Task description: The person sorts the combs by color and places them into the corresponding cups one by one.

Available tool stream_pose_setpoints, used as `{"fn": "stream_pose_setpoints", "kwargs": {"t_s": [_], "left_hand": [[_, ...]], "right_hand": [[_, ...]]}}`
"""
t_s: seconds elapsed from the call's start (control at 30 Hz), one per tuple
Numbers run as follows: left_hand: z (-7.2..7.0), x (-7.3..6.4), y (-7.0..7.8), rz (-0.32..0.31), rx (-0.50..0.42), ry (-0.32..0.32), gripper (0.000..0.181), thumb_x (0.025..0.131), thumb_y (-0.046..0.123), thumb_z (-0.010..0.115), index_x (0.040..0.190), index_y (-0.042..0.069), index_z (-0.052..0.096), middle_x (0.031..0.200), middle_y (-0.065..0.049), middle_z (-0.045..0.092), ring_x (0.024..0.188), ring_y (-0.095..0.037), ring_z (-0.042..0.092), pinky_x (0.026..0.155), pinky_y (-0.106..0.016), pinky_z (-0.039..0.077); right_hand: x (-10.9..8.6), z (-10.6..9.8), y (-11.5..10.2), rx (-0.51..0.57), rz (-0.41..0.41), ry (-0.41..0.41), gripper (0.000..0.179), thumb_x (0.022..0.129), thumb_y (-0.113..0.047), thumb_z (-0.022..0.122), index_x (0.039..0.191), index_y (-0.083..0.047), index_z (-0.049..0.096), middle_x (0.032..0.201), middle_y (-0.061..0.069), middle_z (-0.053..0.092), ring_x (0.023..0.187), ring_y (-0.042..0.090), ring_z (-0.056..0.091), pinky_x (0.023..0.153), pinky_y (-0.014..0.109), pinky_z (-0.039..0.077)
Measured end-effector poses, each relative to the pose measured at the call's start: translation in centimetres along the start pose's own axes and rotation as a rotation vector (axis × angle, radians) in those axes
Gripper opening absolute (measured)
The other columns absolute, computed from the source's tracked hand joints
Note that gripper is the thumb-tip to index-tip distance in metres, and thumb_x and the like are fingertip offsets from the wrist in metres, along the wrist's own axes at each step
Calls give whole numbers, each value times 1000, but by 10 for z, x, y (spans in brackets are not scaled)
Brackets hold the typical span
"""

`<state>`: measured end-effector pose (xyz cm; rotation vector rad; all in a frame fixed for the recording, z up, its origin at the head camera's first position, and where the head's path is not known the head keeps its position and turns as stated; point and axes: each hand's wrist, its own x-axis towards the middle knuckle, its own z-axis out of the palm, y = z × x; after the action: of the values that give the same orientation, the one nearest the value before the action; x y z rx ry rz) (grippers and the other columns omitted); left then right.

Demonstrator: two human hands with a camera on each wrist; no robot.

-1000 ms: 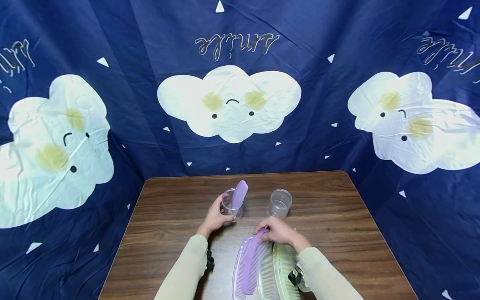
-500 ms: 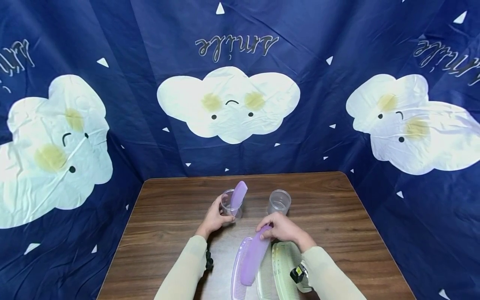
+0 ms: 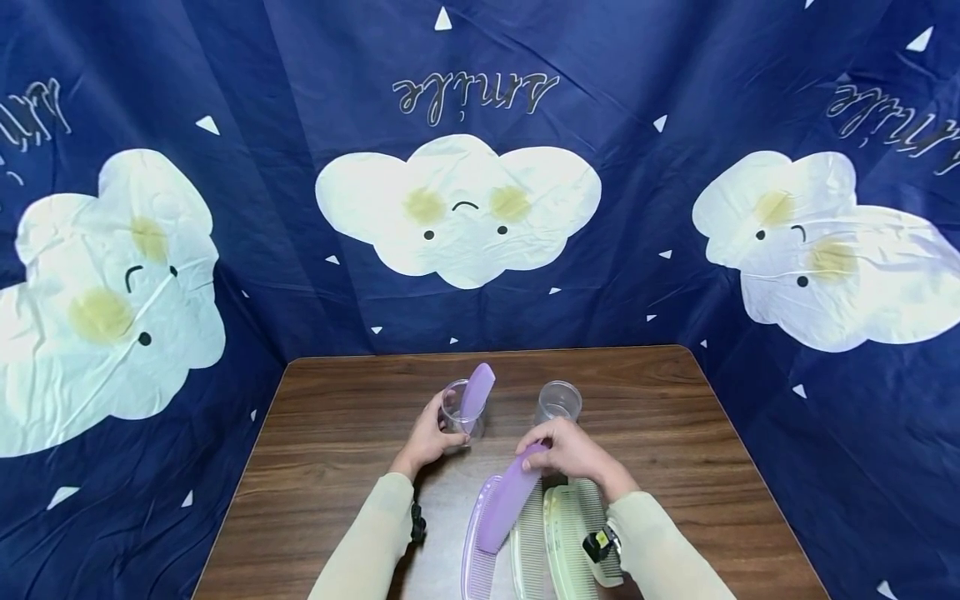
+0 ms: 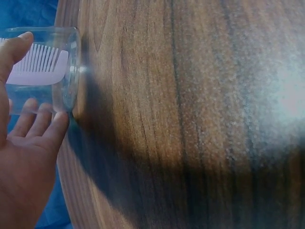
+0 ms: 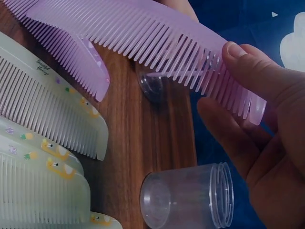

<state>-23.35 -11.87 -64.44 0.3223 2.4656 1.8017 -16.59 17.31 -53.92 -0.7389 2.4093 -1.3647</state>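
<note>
My left hand (image 3: 427, 435) grips a clear jar (image 4: 50, 100), thumb on one side and fingers on the other. Leaning inside that jar is a purple comb (image 3: 481, 387), its upper end above the rim. My right hand (image 3: 567, 452) pinches another purple comb (image 5: 157, 28) by one end, between thumb and fingers. This comb slants over the flat combs, teeth showing in the right wrist view. Beneath it lies a purple comb with a printed edge (image 3: 477, 571). Several pale green combs (image 3: 567, 542) lie to its right, some with small yellow animal prints.
A second clear jar (image 3: 558, 400) stands upright just beyond my right hand. Everything is on a brown wood-grain table (image 3: 330, 433). A dark blue cloth (image 3: 465, 321) with white clouds hangs behind the table and along both sides.
My right hand has lifted the purple comb from the flat combs and moved slightly right and away from me. The comb has turned its broad face up. My left hand stays on the jar.
</note>
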Motion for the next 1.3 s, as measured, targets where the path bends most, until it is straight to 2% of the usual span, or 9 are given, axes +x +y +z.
{"fn": "stream_pose_setpoints", "kwargs": {"t_s": [0.2,0.4,0.5,0.7,0.8,0.93,1.13,1.3], "left_hand": [[0,0,0,4,-1,-2,91,64,2,88,142,6,42,139,-14,50,131,-29,44,105,-51,42],[1,1,-1,-6,-4,-3,91,65,1,88,142,8,42,139,-13,49,132,-28,44,105,-50,42],[1,1,-1,-11,-4,0,91,65,1,88,143,9,41,140,-12,49,132,-27,43,106,-49,42],[2,0,0,-14,4,2,91,64,1,88,143,13,42,141,-11,48,132,-26,43,106,-48,43],[2,-1,0,-19,5,8,91,64,1,88,141,15,43,140,-10,49,132,-25,44,106,-47,43],[1,-2,-2,-24,13,10,90,64,1,88,140,16,43,140,-11,48,133,-26,43,106,-47,43],[1,-3,0,-19,1,4,91,64,0,87,142,13,42,141,-13,47,133,-27,42,106,-48,41],[0,-3,3,-5,-13,-6,90,66,0,86,143,9,40,141,-16,47,133,-31,42,107,-50,40]], "right_hand": [[1,-7,-7,-61,-44,82,16,77,-21,82,92,-23,77,86,-9,72,71,6,60,59,23,54],[1,-15,-16,-48,-88,158,16,77,-23,82,92,-24,77,86,-11,72,71,7,61,56,25,55],[2,-18,-19,-50,-114,199,16,77,-23,82,92,-26,76,86,-11,71,75,7,61,61,25,55],[3,-22,-30,-50,-151,297,18,75,-19,83,91,-24,76,85,-10,72,76,6,62,63,24,55],[3,-24,-42,-59,-196,344,18,75,-11,83,90,-17,76,85,-4,72,75,11,63,62,23,54],[2,-28,-60,-60,-244,367,17,75,-3,81,90,-8,76,86,4,72,77,19,64,62,24,54],[7,-32,-49,-68,-257,365,15,78,-18,81,92,-20,76,90,-10,71,80,9,64,65,23,54],[8,-34,-54,-74,-273,394,15,79,-17,81,92,-20,76,90,-9,72,78,10,65,63,24,55]]}}
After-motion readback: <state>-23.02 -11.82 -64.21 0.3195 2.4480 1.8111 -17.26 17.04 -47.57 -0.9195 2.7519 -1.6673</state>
